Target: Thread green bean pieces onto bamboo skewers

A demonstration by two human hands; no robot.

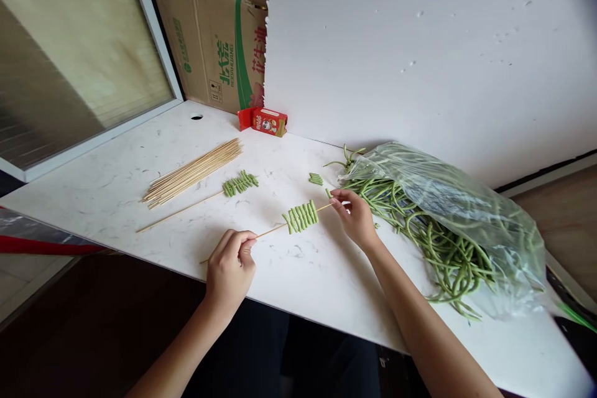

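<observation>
My left hand point(232, 266) is closed round a thin wooden skewer point(271, 231) near the table's front edge. Several short green bean pieces point(301, 217) are threaded side by side on it. At the skewer's far end, my right hand point(353, 214) pinches a single green bean piece point(328, 193) against the tip. A small pile of cut bean pieces point(316, 179) lies just beyond that hand. Left of centre rests a finished-looking skewer of bean pieces point(240, 183), its bare stick pointing toward the left.
A bundle of bare skewers point(193, 173) lies at the left. Long green beans point(459, 264) spill from a clear plastic bag point(466, 205) on the right. Against the wall stand a red small box point(269, 122) and a cardboard carton point(209, 43). The white table point(303, 286) has a hole near the carton.
</observation>
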